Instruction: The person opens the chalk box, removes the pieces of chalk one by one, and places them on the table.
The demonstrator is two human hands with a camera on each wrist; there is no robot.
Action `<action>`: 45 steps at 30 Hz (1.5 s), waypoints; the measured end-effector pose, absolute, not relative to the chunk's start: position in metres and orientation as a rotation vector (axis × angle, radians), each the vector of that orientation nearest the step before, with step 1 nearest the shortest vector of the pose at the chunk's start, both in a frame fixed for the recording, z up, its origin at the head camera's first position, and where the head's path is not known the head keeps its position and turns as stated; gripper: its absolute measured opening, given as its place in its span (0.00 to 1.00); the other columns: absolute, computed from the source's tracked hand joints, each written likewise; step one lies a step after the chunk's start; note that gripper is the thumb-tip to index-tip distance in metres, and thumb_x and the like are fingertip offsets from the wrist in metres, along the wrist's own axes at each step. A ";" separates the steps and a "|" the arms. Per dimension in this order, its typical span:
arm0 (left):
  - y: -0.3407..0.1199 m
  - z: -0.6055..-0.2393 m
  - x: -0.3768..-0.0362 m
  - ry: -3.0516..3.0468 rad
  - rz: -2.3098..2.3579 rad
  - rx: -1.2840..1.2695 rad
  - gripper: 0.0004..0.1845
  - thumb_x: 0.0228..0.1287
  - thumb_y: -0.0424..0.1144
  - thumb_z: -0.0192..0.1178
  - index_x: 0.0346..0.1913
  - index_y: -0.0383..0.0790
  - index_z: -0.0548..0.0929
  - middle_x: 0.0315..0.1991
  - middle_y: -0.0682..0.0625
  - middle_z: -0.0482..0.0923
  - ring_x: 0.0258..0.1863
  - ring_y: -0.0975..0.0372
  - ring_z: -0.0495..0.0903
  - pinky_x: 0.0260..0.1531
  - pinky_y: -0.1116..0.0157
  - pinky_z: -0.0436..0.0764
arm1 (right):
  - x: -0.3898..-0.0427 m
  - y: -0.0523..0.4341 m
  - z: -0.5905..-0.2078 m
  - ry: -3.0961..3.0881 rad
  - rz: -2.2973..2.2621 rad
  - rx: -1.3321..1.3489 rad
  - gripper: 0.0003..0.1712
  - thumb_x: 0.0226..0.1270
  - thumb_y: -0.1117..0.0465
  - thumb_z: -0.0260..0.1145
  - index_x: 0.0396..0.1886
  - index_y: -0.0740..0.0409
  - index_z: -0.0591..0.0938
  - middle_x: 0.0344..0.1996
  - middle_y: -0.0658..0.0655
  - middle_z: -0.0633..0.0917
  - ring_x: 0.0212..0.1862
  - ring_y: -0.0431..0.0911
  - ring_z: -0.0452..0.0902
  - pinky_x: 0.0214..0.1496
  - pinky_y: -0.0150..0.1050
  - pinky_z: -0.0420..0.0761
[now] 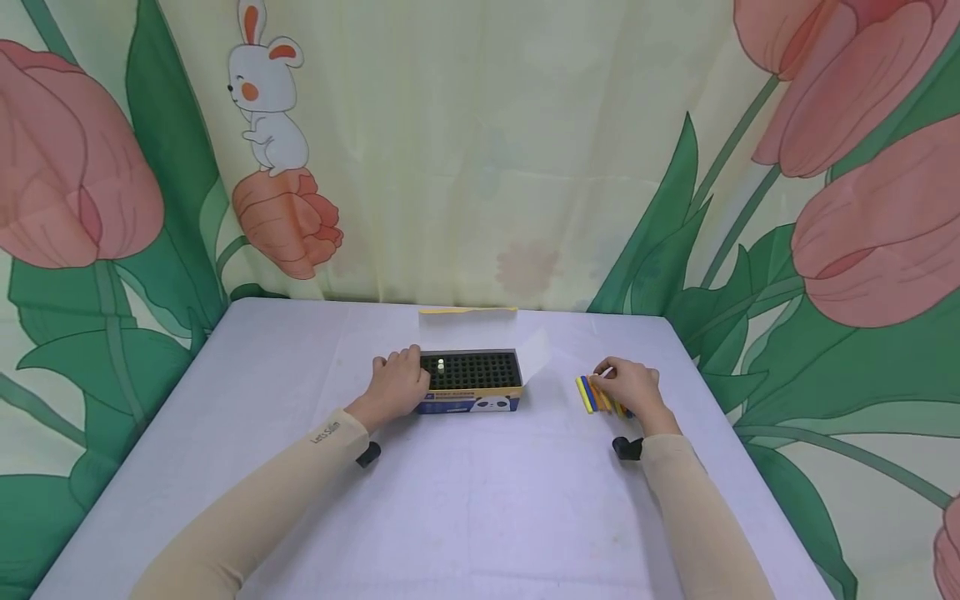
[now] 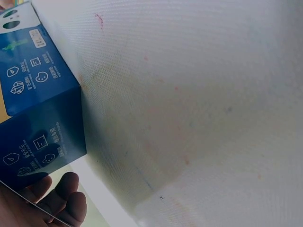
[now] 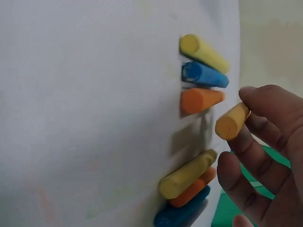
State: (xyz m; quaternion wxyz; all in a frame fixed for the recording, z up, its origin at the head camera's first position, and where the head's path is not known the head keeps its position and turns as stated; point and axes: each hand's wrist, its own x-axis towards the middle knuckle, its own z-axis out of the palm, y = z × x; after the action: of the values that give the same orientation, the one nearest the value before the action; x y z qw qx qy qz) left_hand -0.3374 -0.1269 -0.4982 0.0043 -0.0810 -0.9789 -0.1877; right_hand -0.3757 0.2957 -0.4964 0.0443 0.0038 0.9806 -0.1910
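A blue chalk box (image 1: 468, 403) with a black holed tray stands mid-table, and one white chalk (image 1: 440, 365) stands in it. My left hand (image 1: 401, 375) grips the box's left end; in the left wrist view its fingers (image 2: 64, 198) curl beside the blue box wall (image 2: 38, 109). To the right, several coloured chalk sticks (image 1: 591, 394) lie in a row on the cloth. My right hand (image 1: 613, 379) is over them and pinches an orange-yellow chalk stick (image 3: 232, 121), lifted off the cloth. Yellow (image 3: 204, 52), blue (image 3: 204, 74) and orange (image 3: 200, 100) sticks lie beside it.
The white tablecloth (image 1: 480, 500) covers the table, with its far edge against a tulip-printed backdrop. The box's white lid flap (image 1: 536, 352) stands open at its right end. A yellow strip (image 1: 467, 311) lies at the table's back edge.
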 end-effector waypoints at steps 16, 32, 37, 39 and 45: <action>-0.126 -0.500 -0.340 -3.058 -0.598 -0.252 0.15 0.74 0.42 0.38 0.47 0.35 0.71 0.34 0.45 0.72 0.38 0.50 0.71 0.59 0.39 0.64 | -0.378 0.295 -0.509 3.006 -0.586 0.106 0.21 0.76 0.48 0.60 0.53 0.60 0.83 0.44 0.63 0.88 0.47 0.58 0.80 0.66 0.65 0.60; -0.125 -0.499 -0.338 -3.064 -0.587 -0.233 0.15 0.74 0.42 0.39 0.49 0.35 0.71 0.36 0.45 0.73 0.40 0.50 0.72 0.61 0.38 0.64 | -0.378 0.294 -0.508 3.055 -0.624 0.143 0.20 0.77 0.51 0.57 0.54 0.62 0.83 0.38 0.60 0.88 0.43 0.56 0.78 0.62 0.62 0.63; -0.125 -0.500 -0.339 -3.062 -0.582 -0.234 0.16 0.74 0.42 0.39 0.49 0.34 0.72 0.36 0.45 0.73 0.40 0.50 0.73 0.60 0.38 0.64 | -0.378 0.294 -0.501 3.063 -0.657 0.142 0.21 0.78 0.51 0.56 0.54 0.62 0.83 0.38 0.60 0.88 0.43 0.56 0.78 0.62 0.61 0.62; -0.126 -0.499 -0.338 -3.058 -0.582 -0.235 0.16 0.74 0.42 0.38 0.49 0.34 0.72 0.36 0.45 0.73 0.40 0.50 0.73 0.61 0.38 0.64 | -0.379 0.293 -0.497 3.074 -0.662 0.137 0.21 0.77 0.51 0.56 0.54 0.62 0.83 0.38 0.60 0.89 0.43 0.56 0.78 0.62 0.61 0.62; -0.126 -0.499 -0.338 -3.060 -0.583 -0.239 0.16 0.74 0.42 0.38 0.49 0.34 0.71 0.36 0.44 0.73 0.41 0.49 0.73 0.62 0.37 0.63 | -0.377 0.282 -0.485 3.132 -0.695 0.087 0.19 0.78 0.52 0.55 0.51 0.61 0.84 0.39 0.60 0.90 0.44 0.56 0.81 0.61 0.59 0.62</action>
State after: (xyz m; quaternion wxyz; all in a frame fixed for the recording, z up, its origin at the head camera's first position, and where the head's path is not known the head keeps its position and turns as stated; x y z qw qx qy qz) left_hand -0.3384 -0.1264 -0.4990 0.0087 -0.0764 -0.9794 -0.1867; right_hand -0.3771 0.2817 -0.4846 -0.0341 0.0270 0.9753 -0.2164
